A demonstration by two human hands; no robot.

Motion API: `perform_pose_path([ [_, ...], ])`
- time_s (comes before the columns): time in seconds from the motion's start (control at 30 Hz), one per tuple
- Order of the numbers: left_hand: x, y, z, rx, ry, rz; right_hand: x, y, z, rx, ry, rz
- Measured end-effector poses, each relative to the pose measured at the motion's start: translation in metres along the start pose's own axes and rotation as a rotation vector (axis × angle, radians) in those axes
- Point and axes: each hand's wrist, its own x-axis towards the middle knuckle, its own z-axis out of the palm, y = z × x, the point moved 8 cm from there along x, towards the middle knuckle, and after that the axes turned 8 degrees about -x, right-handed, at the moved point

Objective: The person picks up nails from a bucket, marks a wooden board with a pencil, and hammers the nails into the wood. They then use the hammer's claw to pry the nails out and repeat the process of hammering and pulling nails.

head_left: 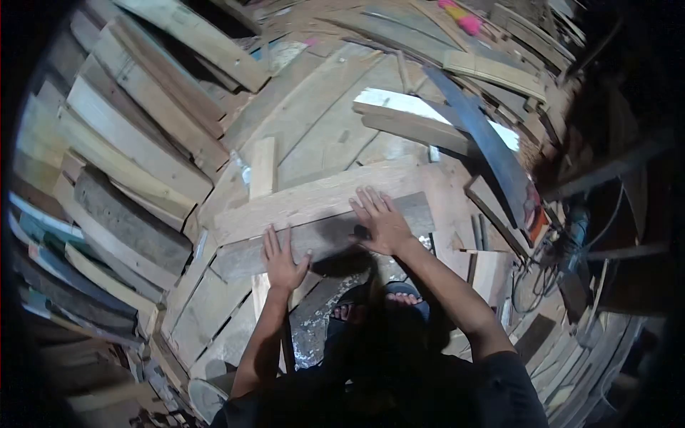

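Observation:
Two boards lie side by side in front of me, a pale one (pixel 321 192) on the far side and a darker grey-brown one (pixel 246 257) nearer my feet. My left hand (pixel 283 262) rests at the near board with its fingers spread. Farther right, my right hand (pixel 382 222) lies with spread fingers over the boards, its fingertips by the seam between them. Neither hand is wrapped round anything. A short pale block (pixel 263 167) touches the far edge of the pale board, left of the middle.
Many planks (pixel 135 143) lean in a row on the left. A handsaw (pixel 485 135) with an orange handle lies at the right beside white-edged timber (pixel 414 107). Cables (pixel 531 285) lie at the lower right. A round container (pixel 207 398) is at the lower left.

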Motion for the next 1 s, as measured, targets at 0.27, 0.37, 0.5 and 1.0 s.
perform_pose_path([
  [0.27, 0.0, -0.001, 0.002, -0.037, -0.044, 0.018, -0.096, -0.019, -0.04, 0.457, 0.135, 0.109],
  [0.37, 0.001, 0.003, 0.001, -0.034, -0.037, 0.032, -0.159, -0.017, -0.07, 0.671, 0.109, 0.247],
  [0.5, 0.001, -0.002, -0.001, -0.059, -0.067, 0.027, -0.245, 0.012, -0.088, 0.612, 0.144, 0.572],
  [1.0, -0.225, -0.009, -0.107, -0.53, -0.221, -0.178, -0.296, 0.032, -0.087, 0.411, 0.204, 0.705],
])
